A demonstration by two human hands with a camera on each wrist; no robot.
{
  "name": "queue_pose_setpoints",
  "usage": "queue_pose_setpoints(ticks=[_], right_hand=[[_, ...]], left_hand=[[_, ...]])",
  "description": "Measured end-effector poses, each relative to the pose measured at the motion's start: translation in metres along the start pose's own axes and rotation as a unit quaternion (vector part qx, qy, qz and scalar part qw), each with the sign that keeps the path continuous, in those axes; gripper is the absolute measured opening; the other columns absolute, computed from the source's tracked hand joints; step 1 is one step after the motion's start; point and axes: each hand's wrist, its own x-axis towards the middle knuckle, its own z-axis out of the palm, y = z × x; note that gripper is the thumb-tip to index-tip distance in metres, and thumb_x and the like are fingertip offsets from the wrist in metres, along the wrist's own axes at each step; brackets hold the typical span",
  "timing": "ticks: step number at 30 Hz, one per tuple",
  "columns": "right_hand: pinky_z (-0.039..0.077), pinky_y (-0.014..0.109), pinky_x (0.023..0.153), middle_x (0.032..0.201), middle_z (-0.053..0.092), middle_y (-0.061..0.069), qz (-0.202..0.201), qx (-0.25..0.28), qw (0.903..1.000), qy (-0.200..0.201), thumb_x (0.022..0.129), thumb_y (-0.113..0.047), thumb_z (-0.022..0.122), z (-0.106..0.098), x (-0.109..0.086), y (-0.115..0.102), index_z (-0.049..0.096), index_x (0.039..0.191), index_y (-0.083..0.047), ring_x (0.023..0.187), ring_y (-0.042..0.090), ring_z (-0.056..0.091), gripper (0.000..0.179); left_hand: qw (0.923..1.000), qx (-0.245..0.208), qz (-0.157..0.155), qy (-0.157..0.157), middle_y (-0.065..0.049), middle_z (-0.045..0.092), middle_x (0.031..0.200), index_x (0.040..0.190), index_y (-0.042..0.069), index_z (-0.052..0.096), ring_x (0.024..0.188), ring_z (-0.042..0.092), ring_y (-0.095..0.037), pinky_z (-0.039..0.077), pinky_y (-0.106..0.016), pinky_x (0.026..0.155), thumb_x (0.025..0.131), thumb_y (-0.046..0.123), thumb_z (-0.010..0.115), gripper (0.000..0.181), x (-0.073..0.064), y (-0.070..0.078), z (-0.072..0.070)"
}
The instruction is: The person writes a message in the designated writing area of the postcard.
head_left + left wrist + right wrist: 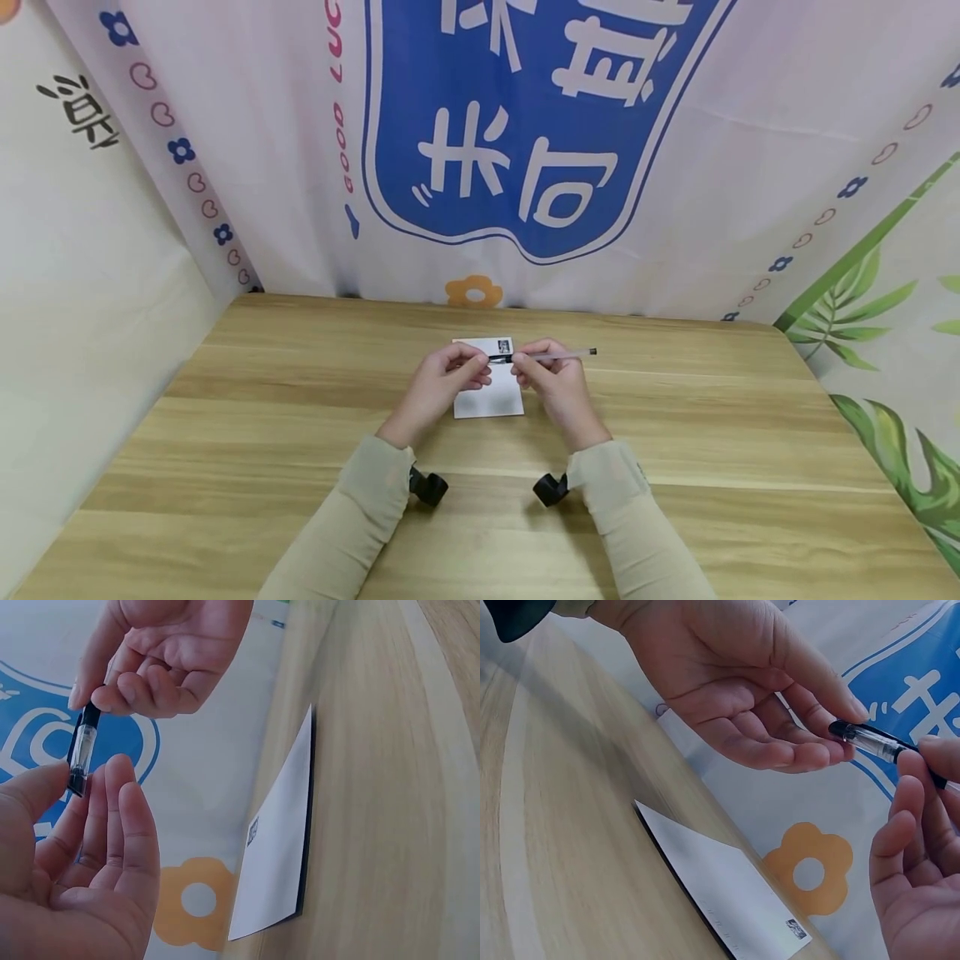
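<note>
A slim pen [566,355] with a pale see-through barrel and a cap [84,746] in clear plastic with a black clip spans the gap between both hands. My left hand [442,377] pinches the closed black end of the cap between thumb and forefinger. On the other side, my right hand [558,387] pinches the pen near the cap's rim, its barrel sticking out to the right. The cap appears to sit on the pen. Below the hands, a white notepad [487,405] with a small dark printed square lies flat on the table.
The wooden table [735,417] stretches out on all sides of the pad. A printed curtain [285,167] hangs at its back edge. A black wrist camera [429,488] sticks out from the left sleeve, another black camera [551,489] from the right.
</note>
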Motion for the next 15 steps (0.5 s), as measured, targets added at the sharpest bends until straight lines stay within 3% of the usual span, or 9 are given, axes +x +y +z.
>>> queue_pose_setpoints(ticks=[7, 11, 15], right_hand=[[0.052, 0.019, 0.061, 0.072, 0.068, 0.001, 0.005, 0.027, 0.9996, 0.007, 0.094, 0.006, 0.064, 0.0058, 0.0009, 0.0010, 0.068, 0.085, -0.012, 0.065, 0.008, 0.062, 0.021], [0.051, 0.018, 0.062, 0.076, 0.068, 0.002, 0.011, 0.046, 0.9988, 0.015, 0.095, 0.004, 0.065, 0.0083, -0.0008, 0.0013, 0.067, 0.087, -0.008, 0.068, 0.009, 0.061, 0.014], [0.045, 0.018, 0.059, 0.075, 0.066, 0.002, 0.025, 0.049, 0.9980, 0.032, 0.096, -0.001, 0.066, 0.0085, -0.0030, -0.0003, 0.065, 0.091, -0.006, 0.066, 0.009, 0.057, 0.007]], left_hand=[[0.9985, 0.041, 0.021, -0.029, -0.022, 0.069, 0.100, 0.110, -0.010, 0.065, 0.086, 0.070, -0.019, 0.060, -0.034, 0.082, 0.106, 0.018, 0.055, 0.030, 0.0011, -0.0013, -0.0014], [0.9962, 0.064, 0.028, -0.052, -0.016, 0.071, 0.095, 0.108, -0.010, 0.067, 0.083, 0.071, -0.019, 0.060, -0.037, 0.081, 0.107, 0.015, 0.052, 0.029, -0.0001, -0.0005, -0.0014], [0.9935, 0.083, 0.043, -0.065, -0.020, 0.070, 0.095, 0.106, -0.010, 0.068, 0.083, 0.071, -0.019, 0.060, -0.038, 0.082, 0.107, 0.016, 0.053, 0.030, -0.0016, 0.0017, 0.0007]])
